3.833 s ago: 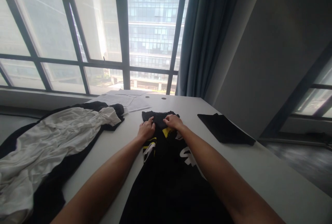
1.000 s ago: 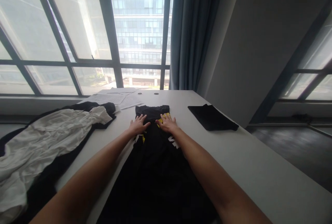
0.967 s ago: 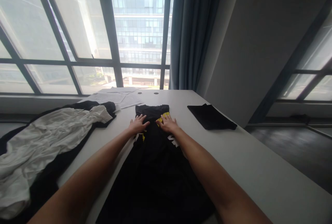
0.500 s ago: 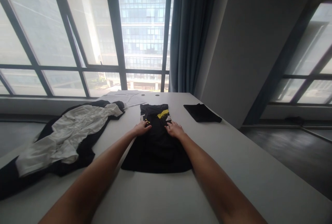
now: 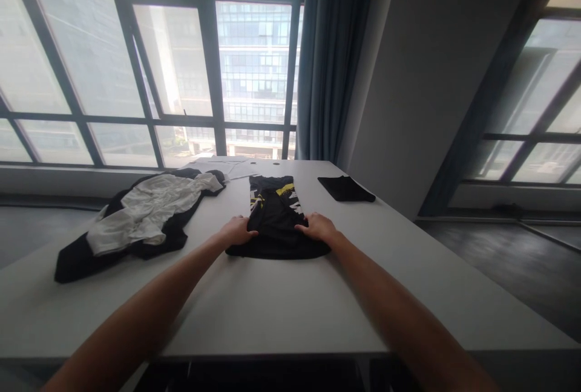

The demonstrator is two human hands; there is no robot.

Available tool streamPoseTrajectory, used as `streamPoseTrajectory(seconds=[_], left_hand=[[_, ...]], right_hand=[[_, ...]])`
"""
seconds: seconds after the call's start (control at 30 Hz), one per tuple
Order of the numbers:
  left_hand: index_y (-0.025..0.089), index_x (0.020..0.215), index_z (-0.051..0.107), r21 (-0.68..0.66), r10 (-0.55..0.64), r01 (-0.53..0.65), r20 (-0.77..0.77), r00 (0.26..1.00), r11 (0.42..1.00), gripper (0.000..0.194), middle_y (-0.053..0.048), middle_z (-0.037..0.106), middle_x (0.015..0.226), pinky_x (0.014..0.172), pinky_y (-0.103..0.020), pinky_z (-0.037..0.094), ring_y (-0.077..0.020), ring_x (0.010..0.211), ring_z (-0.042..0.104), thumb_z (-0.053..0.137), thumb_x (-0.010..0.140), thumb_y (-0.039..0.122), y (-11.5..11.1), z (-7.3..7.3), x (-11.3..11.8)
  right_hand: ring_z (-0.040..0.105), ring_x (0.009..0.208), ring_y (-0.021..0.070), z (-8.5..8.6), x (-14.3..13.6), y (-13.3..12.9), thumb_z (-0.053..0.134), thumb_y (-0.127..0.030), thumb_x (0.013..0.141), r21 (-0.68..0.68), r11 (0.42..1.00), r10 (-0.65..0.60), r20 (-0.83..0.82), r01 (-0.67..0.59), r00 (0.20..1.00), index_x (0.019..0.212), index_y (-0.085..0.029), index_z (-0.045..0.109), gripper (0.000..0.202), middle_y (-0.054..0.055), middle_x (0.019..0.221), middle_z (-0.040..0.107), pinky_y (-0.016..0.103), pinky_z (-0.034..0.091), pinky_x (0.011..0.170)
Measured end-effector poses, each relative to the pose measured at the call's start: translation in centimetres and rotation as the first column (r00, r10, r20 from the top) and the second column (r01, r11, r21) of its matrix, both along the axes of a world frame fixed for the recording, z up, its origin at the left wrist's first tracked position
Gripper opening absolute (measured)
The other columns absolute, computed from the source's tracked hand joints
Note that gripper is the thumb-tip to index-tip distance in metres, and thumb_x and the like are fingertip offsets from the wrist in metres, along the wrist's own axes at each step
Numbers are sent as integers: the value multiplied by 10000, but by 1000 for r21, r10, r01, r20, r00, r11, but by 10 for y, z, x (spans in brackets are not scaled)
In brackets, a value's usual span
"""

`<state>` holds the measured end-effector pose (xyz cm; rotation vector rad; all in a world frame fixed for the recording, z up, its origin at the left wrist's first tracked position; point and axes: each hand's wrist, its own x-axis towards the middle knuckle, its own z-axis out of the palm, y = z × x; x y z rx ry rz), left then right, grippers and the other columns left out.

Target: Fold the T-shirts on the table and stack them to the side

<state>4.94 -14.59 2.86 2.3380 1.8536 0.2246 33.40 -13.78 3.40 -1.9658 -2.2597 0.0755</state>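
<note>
A black T-shirt (image 5: 276, 216) with yellow and white print lies on the table before me, its sides turned inward and its wider hem towards me. My left hand (image 5: 238, 230) grips the shirt's left edge, thumb on top and fingers at the side. On the opposite edge, my right hand (image 5: 320, 227) is closed the same way, its thumb pointing inward over the cloth. The fingertips of both hands are partly hidden by the fabric and the hands.
To the left lies a loose heap of clothes, a white garment (image 5: 149, 207) over a black one (image 5: 75, 259). A folded black cloth (image 5: 347, 189) rests at the right edge of the white table (image 5: 272, 313). Sheets of paper (image 5: 240, 169) lie at the far end, near the windows.
Both hands have slid towards the hem and out to the shirt's side edges, changing from lying flat to gripping. The view has shifted, so the table's near edge now shows.
</note>
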Motion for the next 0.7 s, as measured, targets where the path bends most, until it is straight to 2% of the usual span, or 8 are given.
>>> streamPoseTrajectory(seconds=[0.1,0.17,0.3,0.4,0.47,0.53,0.6,0.7], left_hand=[[161,1225,656,-104,90,-89,0,996,991,587,-160,666,1252,902,-326,501,-316,1142,626,683,753,509,-19,10,-6],[167,1259,637,-118,146,-142,19,989,983,615,-144,671,1246,870,-307,511,-300,1119,636,711,735,481,-29,12,-9],[202,1104,718,10,113,-113,13,993,994,324,-108,710,1117,824,-304,515,-261,1017,666,614,820,318,-44,13,-6],[219,930,757,148,76,-67,-59,995,987,242,-110,685,1090,813,-328,513,-264,1016,652,527,854,233,-52,16,2],[227,955,754,195,30,-8,-108,994,981,226,-117,658,1130,853,-351,505,-285,1090,614,563,856,298,-57,19,8],[237,1040,736,164,-47,72,-155,987,984,316,-116,646,1160,897,-378,492,-309,1141,580,651,805,431,-59,21,9],[238,1130,707,57,-112,123,-163,980,991,487,-111,644,1188,901,-378,491,-306,1110,597,715,730,515,-60,22,7],[232,1172,690,-95,-132,120,-128,983,988,528,-95,673,1161,833,-323,502,-266,1006,646,745,696,453,-56,21,-3]], right_hand=[[640,1074,290,-1,4,-9,649,-501,810,-3,997,-75,-72,75,995,1217,-138,645,545,159,1183,685,330,477,845],[658,1040,283,0,5,-13,675,-423,772,-11,995,-99,-93,99,991,1121,-145,693,447,150,1126,710,304,476,801],[674,999,266,8,5,-17,651,-322,747,15,997,-77,-140,80,987,985,-162,740,301,129,1047,735,274,468,750],[671,1003,255,16,2,-22,645,-339,755,66,995,-62,-188,76,980,1096,-175,713,384,111,1084,730,272,473,759],[667,1017,260,22,0,-28,649,-394,772,89,994,-53,-184,70,981,1156,-177,688,443,112,1117,721,285,480,783],[662,1035,276,28,-2,-36,648,-430,790,108,992,-46,-138,61,989,1178,-176,677,465,122,1133,714,307,487,802],[664,1037,290,34,-3,-44,648,-382,804,127,990,-56,-47,61,997,1181,-173,674,431,136,1125,714,326,493,807],[677,1014,297,41,-7,-55,640,-221,788,142,986,-101,106,86,989,1134,-158,691,356,157,1085,719,339,499,800]])
